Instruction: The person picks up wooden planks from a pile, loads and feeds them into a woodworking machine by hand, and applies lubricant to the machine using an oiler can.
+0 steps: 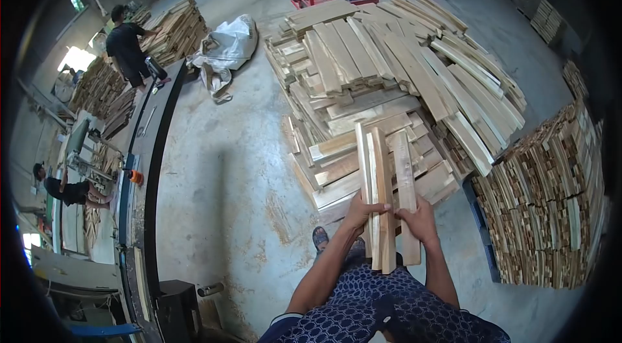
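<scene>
My left grip (358,214) clasps several boards (383,174), my right grip (420,221) one plank (405,181), all lying between the two

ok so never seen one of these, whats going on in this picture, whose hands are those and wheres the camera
There is no machine arm here: these are a person's own bare hands, seen from a camera worn on their head, looking forward and down. The dark, curved edges frame a very wide view.

The left hand grips a bundle of narrow boards, and the right hand holds a single board beside it. In front lies a large, loose pile of boards; a tall stack of wood stands to the right, both above a grey floor. Two other people are farther off at the left.
</scene>
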The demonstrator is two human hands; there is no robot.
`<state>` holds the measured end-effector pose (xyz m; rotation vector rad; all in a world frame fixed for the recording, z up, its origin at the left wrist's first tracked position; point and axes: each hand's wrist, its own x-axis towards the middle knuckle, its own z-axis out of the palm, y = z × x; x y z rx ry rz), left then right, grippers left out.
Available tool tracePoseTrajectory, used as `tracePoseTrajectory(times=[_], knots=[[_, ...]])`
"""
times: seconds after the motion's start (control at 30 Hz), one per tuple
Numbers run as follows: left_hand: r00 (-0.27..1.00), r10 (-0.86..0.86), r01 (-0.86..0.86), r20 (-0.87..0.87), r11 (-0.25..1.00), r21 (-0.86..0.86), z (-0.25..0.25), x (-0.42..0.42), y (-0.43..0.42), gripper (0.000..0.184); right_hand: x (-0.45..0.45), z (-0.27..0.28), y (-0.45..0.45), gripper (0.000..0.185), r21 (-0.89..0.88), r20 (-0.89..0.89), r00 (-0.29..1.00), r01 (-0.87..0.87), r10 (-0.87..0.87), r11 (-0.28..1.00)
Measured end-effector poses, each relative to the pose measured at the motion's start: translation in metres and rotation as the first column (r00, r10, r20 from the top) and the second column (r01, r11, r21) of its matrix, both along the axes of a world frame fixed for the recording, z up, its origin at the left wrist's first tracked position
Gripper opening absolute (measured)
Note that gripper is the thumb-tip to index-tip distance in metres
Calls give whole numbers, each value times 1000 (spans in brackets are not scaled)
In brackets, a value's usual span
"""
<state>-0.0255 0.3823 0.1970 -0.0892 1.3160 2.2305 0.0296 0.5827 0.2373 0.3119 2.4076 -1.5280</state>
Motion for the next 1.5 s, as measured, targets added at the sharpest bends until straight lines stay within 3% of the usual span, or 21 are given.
tracePoseTrajectory(times=[0.1, 0.13, 0.17, 0.23, 0.33, 0.43, 0.53, 0.57, 0.6, 0.63, 0.67, 0.7, 0.73, 0.83, 0.9, 0.97, 1.03, 1.1, 1.17, 1.33, 1.5], knots=[[994, 37, -44, -101, 997, -65, 10, -10, -6, 72, -8, 26, -24, 69, 58, -131, 991, -16, 24, 998], [984, 77, -96, -158, 989, -116, 11, -10, -4, 70, -12, 6, -33, 77, 38, -304, 951, -52, 61, 998], [991, 43, -58, -128, 992, -114, 12, -11, -5, 70, -14, 2, -40, 81, 117, -308, 945, -80, 113, 990], [995, 15, -16, 98, 1000, 9, 10, -13, -15, 65, -7, 3, -49, 87, 276, -307, 933, -103, 190, 956], [992, -11, -17, 124, 975, 220, -6, -7, -26, 69, 4, 18, -66, 89, 267, -258, 955, -77, 148, 961], [991, 38, -74, 130, 956, 285, -14, 3, -31, 67, 13, 33, -77, 92, 248, -278, 952, -56, 126, 967], [999, 41, -47, 29, 968, 248, -10, 2, -28, 72, 15, 25, -71, 91, 237, -327, 936, -55, 133, 970], [998, 58, -50, -31, 977, 206, -4, 2, -26, 74, 14, 9, -65, 93, -60, -308, 951, -19, 0, 998], [999, 47, -41, -25, 977, 209, 9, 0, -23, 74, 14, 1, -61, 94, -350, -251, 960, 29, -123, 936], [990, 33, -25, -139, 998, 54, 24, -4, -19, 75, 13, 5, -58, 94, -345, -244, 961, 39, -130, 938], [968, 5, -31, -249, 994, -101, 31, -4, -16, 75, 12, 13, -54, 97, -466, -204, 972, 5, -113, 885], [969, 11, -35, -247, 995, -95, 31, -1, -12, 75, 10, 17, -52, 100, -579, -172, 981, -31, -85, 814], [971, 7, -35, -240, 993, -113, 31, -1, -7, 74, 10, 9, -52, 112, -571, -171, 979, -4, -114, 821], [987, 15, -27, -160, 997, -77, 36, -7, 0, 70, 8, 8, -51, 119, -452, -231, 972, -63, -49, 890], [999, -47, 44, 9, 981, 189, 33, -14, -2, 65, 5, 15, -51, 120, -504, -190, 981, -63, -39, 861], [998, -62, 61, 3, 980, 191, 33, -15, -5, 62, 3, 18, -48, 117, -760, -58, 994, 18, -94, 650], [995, -99, 95, 11, 975, 198, 26, -18, -6, 58, 1, 11, -50, 115, -737, -94, 984, 32, -150, 675], [977, -194, 194, -93, 981, -2, 6, -22, -9, 53, 3, 6, -48, 114, -726, -117, 977, 39, -179, 687], [996, -94, 94, -6, 991, 90, 12, -10, -1, 52, 6, 2, -51, 113, -739, -40, 977, 112, -210, 664], [994, -30, 5, 104, 973, 229, 10, -1, 0, 54, 9, -1, -54, 113, -743, -96, 972, 74, -216, 665], [998, -10, -2, 57, 977, 211, 10, -6, 1, 55, -3, 4, -52, 113, -709, -96, 984, 39, -151, 704]])
